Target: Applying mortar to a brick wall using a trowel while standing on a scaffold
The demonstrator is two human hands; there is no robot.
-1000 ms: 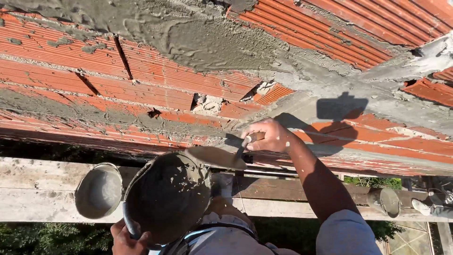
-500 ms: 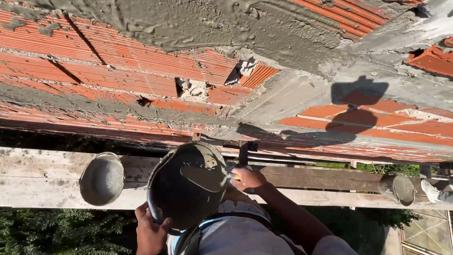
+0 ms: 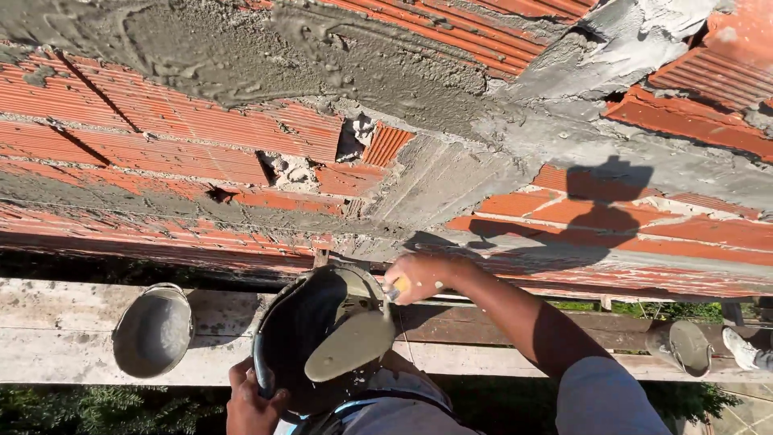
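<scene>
Gripping the rim of a dark mortar bucket (image 3: 302,338) at lower centre of the frame, the person's left hand (image 3: 251,403) is curled closed around the bucket's lower edge, holding it tilted toward the wall. Just above and to the right, the right hand (image 3: 419,278) is closed in a fist on the handle of a trowel (image 3: 350,346), whose broad, mortar-coated blade angles down across the mouth of the bucket. The right forearm runs from the hand toward the lower right of the frame, ending in a pale sleeve (image 3: 608,399). Filling the upper half of the picture is a wall of red ribbed bricks (image 3: 185,133), partly covered by rough grey mortar (image 3: 322,56) that spreads across the top and down through the centre; a broken gap in the brickwork shows near the middle. A shadow of the person's head and arm falls on the bricks at right. Below the wall, a weathered wooden scaffold plank (image 3: 56,330) crosses the frame, and a second, grey metal bucket (image 3: 153,330) sits on it at lower left, well apart from the hands. Another small container (image 3: 684,346) and a light shoe (image 3: 745,348) appear at the far lower right edge.
</scene>
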